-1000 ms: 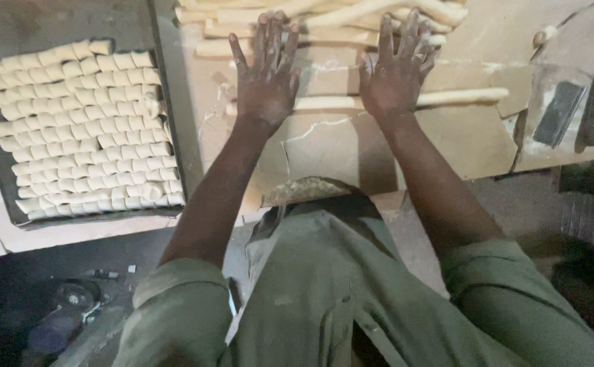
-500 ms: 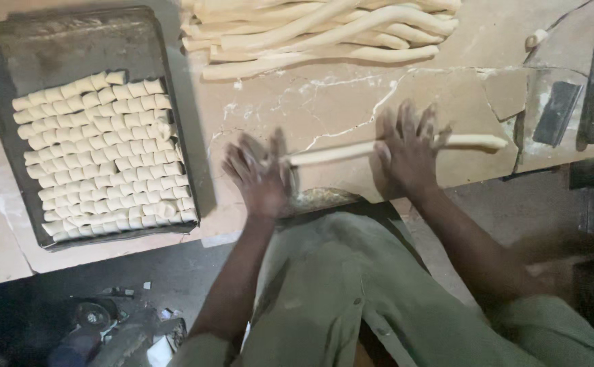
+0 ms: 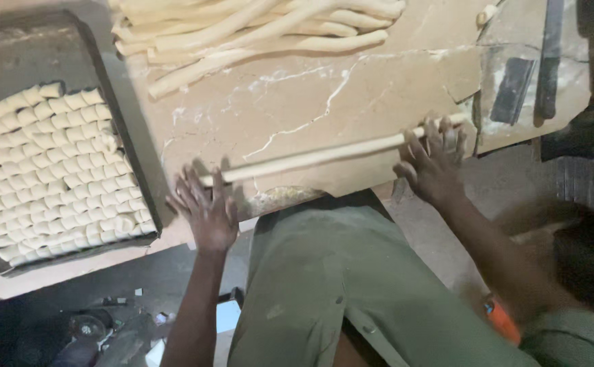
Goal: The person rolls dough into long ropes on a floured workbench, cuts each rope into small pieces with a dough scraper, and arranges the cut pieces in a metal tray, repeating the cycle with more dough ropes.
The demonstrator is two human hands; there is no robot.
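Note:
A long thin rope of dough (image 3: 317, 156) lies across the near edge of the marble slab (image 3: 310, 95). My left hand (image 3: 205, 207) lies flat, fingers spread, on the rope's left end. My right hand (image 3: 433, 160) lies flat, fingers spread, on the rope's right end. Both palms press down on the rope; neither hand grips it.
A pile of rolled dough ropes (image 3: 256, 30) lies at the slab's far side. A dark tray (image 3: 140, 156) to the left holds rows of small cut dough pieces (image 3: 52, 170). A dark scraper (image 3: 514, 78) and a long blade (image 3: 548, 54) lie at the right.
My hands have drawn the rope back to the slab's near edge and slid apart to its two ends. The rope is now longer and thinner.

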